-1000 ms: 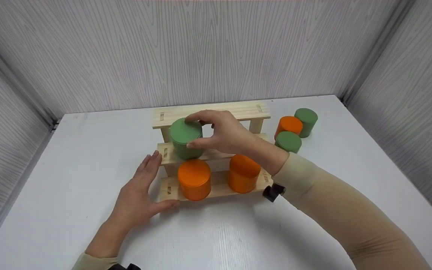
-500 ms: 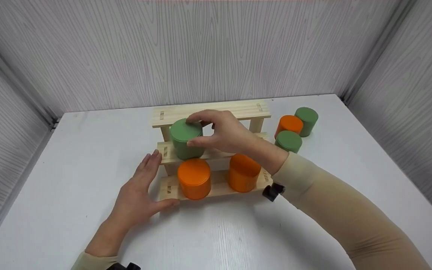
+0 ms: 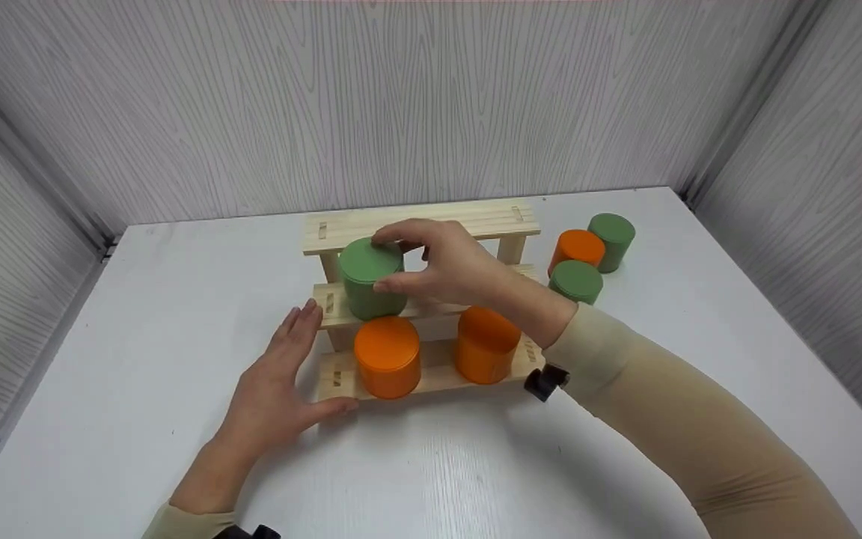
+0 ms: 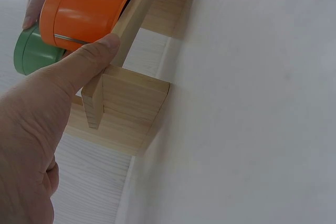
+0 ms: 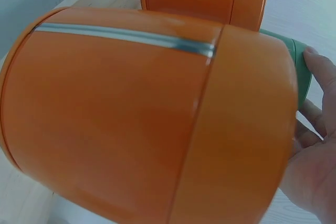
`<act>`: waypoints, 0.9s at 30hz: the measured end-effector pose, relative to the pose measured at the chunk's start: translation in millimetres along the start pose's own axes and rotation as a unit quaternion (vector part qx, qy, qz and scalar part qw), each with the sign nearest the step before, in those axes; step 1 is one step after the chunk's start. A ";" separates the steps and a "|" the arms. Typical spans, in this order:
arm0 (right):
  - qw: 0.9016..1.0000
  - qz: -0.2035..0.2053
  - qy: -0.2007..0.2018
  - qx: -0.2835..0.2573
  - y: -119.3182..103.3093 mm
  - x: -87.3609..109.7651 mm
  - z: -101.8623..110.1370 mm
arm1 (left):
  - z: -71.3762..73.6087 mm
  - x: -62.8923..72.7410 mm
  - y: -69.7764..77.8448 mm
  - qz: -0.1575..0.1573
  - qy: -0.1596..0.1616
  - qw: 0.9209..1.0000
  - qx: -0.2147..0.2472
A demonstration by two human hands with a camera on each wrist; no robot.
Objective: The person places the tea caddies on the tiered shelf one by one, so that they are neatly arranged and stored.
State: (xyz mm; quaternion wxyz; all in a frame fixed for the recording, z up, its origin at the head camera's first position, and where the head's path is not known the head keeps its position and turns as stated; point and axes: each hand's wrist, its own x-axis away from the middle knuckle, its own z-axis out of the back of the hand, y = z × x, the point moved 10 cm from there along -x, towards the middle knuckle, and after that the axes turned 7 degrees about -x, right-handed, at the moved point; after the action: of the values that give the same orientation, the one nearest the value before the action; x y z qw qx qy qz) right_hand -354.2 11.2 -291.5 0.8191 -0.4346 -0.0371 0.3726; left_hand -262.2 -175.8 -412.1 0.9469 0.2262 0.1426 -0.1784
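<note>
A green lidded tin stands upright on the left of the middle tier of a wooden stepped rack. My right hand holds that tin from its right side, thumb at the front and fingers by the lid's rim. At the rack's left end is my left hand, fingers fairly straight along the middle tier's end. Its thumb touches the front corner of the lowest tier. On that tier stand two orange tins, the left one near my left thumb, the right one under my right forearm.
Right of the rack, on the white table, stand an orange tin, a green tin behind it and another green tin in front, partly hidden by the sleeve. Grey wood-grain panels enclose the table's back and sides.
</note>
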 end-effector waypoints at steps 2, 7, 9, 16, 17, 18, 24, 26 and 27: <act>1.000 0.000 -0.001 -0.001 -0.7 -0.3 0.1 | 0.2 -0.1 -0.1 -0.001 0.001 1.000 -0.001; 1.000 -0.016 -0.006 0.002 1.8 0.6 0.6 | -0.7 -0.1 -0.8 0.003 -0.003 1.000 -0.006; 1.000 -0.022 -0.007 0.004 2.7 1.4 1.9 | -1.0 0.0 -1.0 0.004 -0.005 1.000 -0.007; 1.000 -0.016 -0.002 0.002 0.3 7.2 16.6 | 1.1 -0.3 -0.5 0.000 -0.002 1.000 -0.004; 1.000 -0.017 -0.001 0.002 -0.1 8.4 19.9 | 1.7 -0.2 -0.5 -0.001 0.000 1.000 -0.005; 1.000 -0.019 0.000 0.004 -0.4 9.7 23.1 | 2.2 -0.1 -0.7 -0.002 0.001 1.000 -0.005; 1.000 -0.014 0.010 0.010 -5.3 19.6 50.9 | 4.2 2.6 -1.4 -0.005 0.015 1.000 -0.001; 1.000 -0.010 0.020 0.005 -6.6 23.9 65.5 | 4.0 3.3 -1.3 -0.008 0.020 1.000 -0.002; 1.000 -0.007 0.026 0.002 -7.4 26.7 73.8 | 3.8 3.3 -1.1 -0.009 0.021 1.000 -0.001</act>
State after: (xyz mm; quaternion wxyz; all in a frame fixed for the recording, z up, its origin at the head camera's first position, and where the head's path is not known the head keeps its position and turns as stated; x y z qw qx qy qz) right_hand -359.2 76.4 -247.3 0.8232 -0.4423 -0.0181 0.3554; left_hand -259.0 -179.5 -410.4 0.9424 0.2273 0.1649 -0.1818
